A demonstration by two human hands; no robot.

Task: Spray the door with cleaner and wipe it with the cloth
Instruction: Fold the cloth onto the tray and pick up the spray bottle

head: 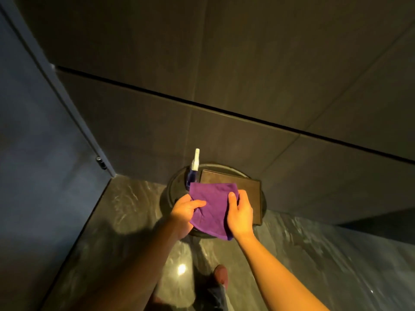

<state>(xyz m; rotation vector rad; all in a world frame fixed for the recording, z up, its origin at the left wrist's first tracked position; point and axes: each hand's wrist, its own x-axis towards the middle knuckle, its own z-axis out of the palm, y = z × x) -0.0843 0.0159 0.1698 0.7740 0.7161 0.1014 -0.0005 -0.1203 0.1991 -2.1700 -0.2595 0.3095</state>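
Along the left side of the room stands the door [33,131], a tall blue-grey panel with a small metal fitting near its lower edge, and it meets the dark tiled wall [224,75] in the corner. Its surface looks dry and untouched, so I judge that neither the spraying nor the wiping has begun. Below, the polished marble floor [125,221] reflects a lamp. Against the foot of the wall sits a round dark stand [173,189], and it carries the cleaning things. On its right part lies a flat brown board [244,182], and at its far left edge the spray bottle [193,167] stands upright, blue with a white trigger head, probably left there so that both hands are free for the cloth.

Over the near edge of the stand the person holds the purple cloth [212,209] with two hands. The left hand [183,213] pinches the left side of the cloth between thumb and closed fingers. The right hand [241,212] grips the right side, with the thumb on top and the fingers curled underneath. It seems the person is folding or spreading it to make a good pad for wiping. A shoe [221,274] shows on the floor below.
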